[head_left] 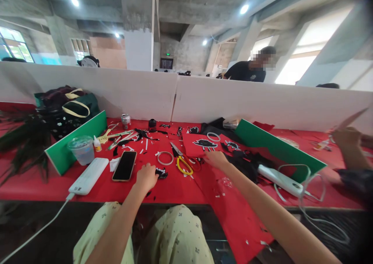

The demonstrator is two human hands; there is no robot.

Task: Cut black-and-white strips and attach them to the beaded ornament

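My left hand [147, 176] is closed at the front of the red table, its fingers at a small black piece with white beads [161, 173]. My right hand [216, 159] reaches to the lower edge of a red cloth [192, 145] that bears black shapes edged in white [205, 143]; its fingertips are too small to make out. Between my hands lie yellow-handled scissors [184, 166], red-handled scissors [196, 164] and a pale ring [165, 158]. A second ring [213, 136] rests on the cloth. Left of my left hand is a phone [124, 166].
Green dividers [78, 139] [279, 149] stand on both sides. A plastic cup [82, 149], glue bottle [97, 144], white power bank [89, 176] and can [126, 121] are at left. A white device with cable [280, 180] lies at right. Another person's hand [346, 135] holds a blade-like object beyond the divider.
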